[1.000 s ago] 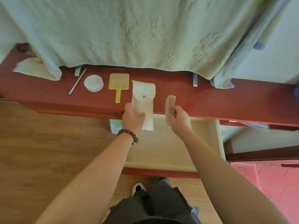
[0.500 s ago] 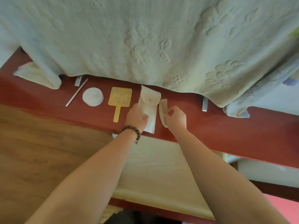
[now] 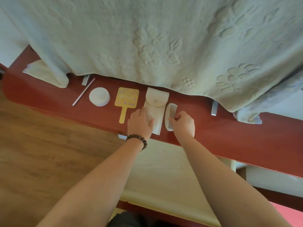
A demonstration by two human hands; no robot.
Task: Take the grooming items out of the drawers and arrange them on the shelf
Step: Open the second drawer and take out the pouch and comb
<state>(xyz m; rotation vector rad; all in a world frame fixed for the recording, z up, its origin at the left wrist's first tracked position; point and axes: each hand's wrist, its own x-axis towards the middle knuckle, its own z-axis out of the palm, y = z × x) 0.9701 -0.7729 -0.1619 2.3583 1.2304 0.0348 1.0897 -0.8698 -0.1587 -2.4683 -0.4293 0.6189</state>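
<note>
Arms: both forearms bare, no sleeves seen | Left wrist: bracelet [image 3: 137, 141] of round dark-brown beads worn | Right wrist: nothing worn | Hands: bare, ungloved, no rings discerned | Lower body: dark garment [image 3: 131, 220] partly seen

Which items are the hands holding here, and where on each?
Right hand pinches the comb at mid-length, on its toothed side. Left hand rests on the white pouch's lower left part.
</note>
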